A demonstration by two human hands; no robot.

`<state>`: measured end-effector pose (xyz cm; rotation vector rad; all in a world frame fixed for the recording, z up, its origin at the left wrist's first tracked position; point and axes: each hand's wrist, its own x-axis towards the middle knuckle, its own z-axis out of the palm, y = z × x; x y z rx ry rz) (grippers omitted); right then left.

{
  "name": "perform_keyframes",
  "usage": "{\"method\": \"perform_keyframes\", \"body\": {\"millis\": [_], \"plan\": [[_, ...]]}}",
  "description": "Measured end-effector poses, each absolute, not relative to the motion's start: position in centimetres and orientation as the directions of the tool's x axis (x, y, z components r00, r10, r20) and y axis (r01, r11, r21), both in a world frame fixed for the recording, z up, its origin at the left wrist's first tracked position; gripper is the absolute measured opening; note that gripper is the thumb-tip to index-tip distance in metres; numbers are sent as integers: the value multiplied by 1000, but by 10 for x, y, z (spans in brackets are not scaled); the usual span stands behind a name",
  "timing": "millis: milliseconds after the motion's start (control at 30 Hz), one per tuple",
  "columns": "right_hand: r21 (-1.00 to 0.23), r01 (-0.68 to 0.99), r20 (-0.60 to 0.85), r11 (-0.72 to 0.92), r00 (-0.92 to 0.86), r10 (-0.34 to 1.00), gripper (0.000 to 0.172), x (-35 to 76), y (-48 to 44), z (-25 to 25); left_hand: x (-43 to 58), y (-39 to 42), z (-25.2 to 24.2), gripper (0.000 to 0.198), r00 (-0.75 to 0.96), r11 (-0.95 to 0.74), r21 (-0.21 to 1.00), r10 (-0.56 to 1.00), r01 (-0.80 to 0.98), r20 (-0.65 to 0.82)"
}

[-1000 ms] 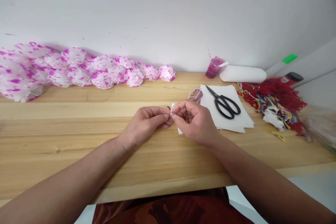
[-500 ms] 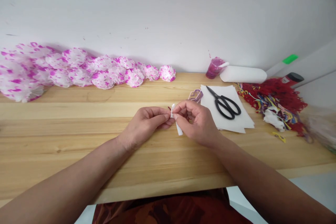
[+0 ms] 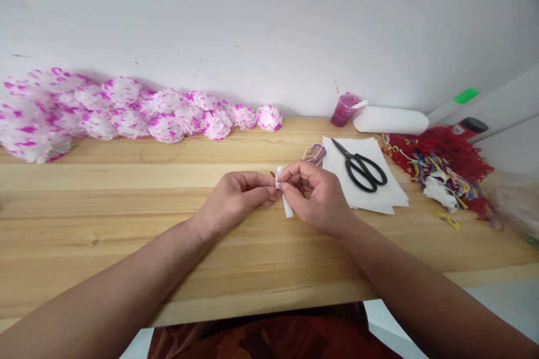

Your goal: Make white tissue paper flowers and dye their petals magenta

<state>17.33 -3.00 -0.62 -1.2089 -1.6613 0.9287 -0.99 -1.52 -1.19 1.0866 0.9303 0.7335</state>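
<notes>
A narrow white strip (image 3: 288,207) is pinched between my two hands, over the middle of the wooden table. My left hand (image 3: 240,197) closes its thumb and fingertips on the strip's upper part from the left, where a bit of dark red shows. From the right, my right hand (image 3: 314,195) grips the same part between thumb and forefinger. The strip's lower end hangs below the fingertips, and a small white tip sticks up above them. The fingers partly hide the pinched portion.
Black scissors (image 3: 365,171) lie on white sheets (image 3: 389,193) at right, beside purple string (image 3: 315,152). Behind stand a pink-stained cup (image 3: 343,110) and a white roll (image 3: 391,120). Red yarn (image 3: 446,151) is heaped far right. Pink-and-white paper flowers (image 3: 166,128) line the wall at left on the table (image 3: 126,196).
Both hands stay together with only a slight shift of the fingertips around the white strip. The other objects keep their places.
</notes>
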Motion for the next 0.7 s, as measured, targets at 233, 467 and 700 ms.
{"method": "perform_keyframes", "body": {"millis": [233,467,700], "plan": [[-910,321,222,263,-160,962,9,172,-30,-8,-9,-16,-11,25,415,286,958,873,-10,-257],[-893,337,261,299,-154,953,9,171,-31,-5,-8,-16,-13,25,393,283,959,885,-27,-250],[-831,400,353,387,-159,922,8,171,-33,-1,-7,-15,-12,28,393,292,955,885,-51,-250]]}}
